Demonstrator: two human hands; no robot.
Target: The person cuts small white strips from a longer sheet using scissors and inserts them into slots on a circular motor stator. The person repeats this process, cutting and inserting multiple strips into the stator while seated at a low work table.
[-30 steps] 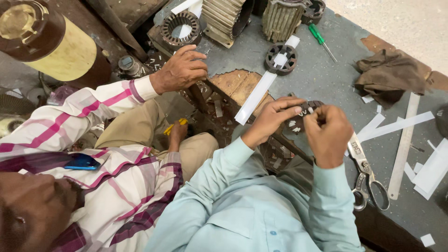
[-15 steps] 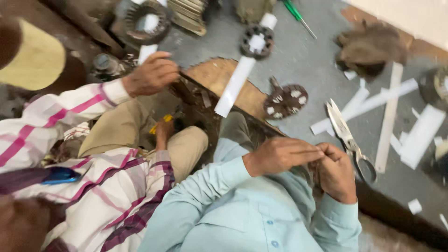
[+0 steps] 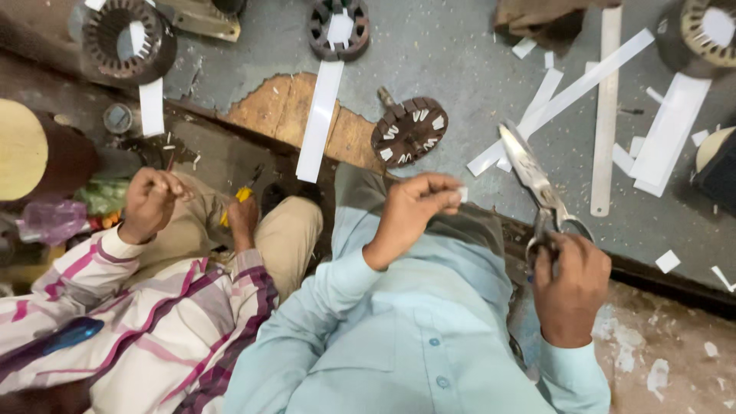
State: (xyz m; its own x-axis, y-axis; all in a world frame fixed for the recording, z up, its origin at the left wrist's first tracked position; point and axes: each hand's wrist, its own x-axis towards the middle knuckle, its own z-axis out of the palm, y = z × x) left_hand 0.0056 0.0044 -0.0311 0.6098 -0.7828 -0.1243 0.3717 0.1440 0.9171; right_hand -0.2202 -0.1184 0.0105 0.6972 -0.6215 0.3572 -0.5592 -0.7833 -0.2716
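The right hand is closed around the handles of a pair of scissors, blades pointing up the grey floor. The left hand pinches a small white paper scrap between its fingertips, left of the scissors. Beyond the left hand lies a slotted rotor core, and beyond the scissors long white paper strips; at far left sits a co-worker in a striped shirt.
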